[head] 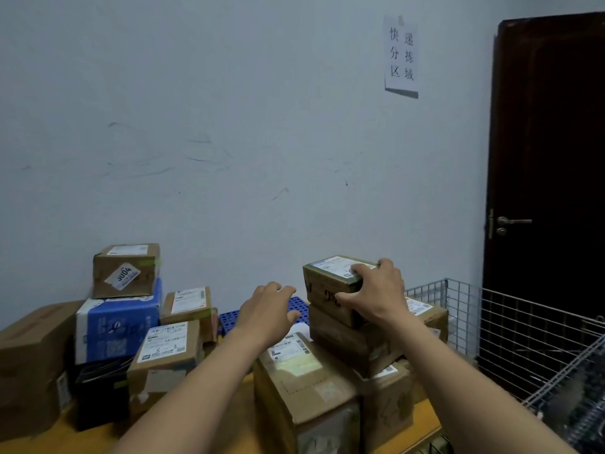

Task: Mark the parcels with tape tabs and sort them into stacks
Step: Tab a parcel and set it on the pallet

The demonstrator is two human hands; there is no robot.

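Sorting is looking well underway: parcels are already sitting in a left stack (126, 309) and a right stack (343, 342), some showing greenish tabs (154, 262). The right hand (376, 293) is gripping the top parcel (329, 283) of the right stack. The left hand (265, 309) is hovering open just left of it, holding nothing.

Label (165, 344) print illegibly small; wire basket (510, 322) blurred at the right edge; blue crate (227, 319) mostly behind the left hand (265, 311).
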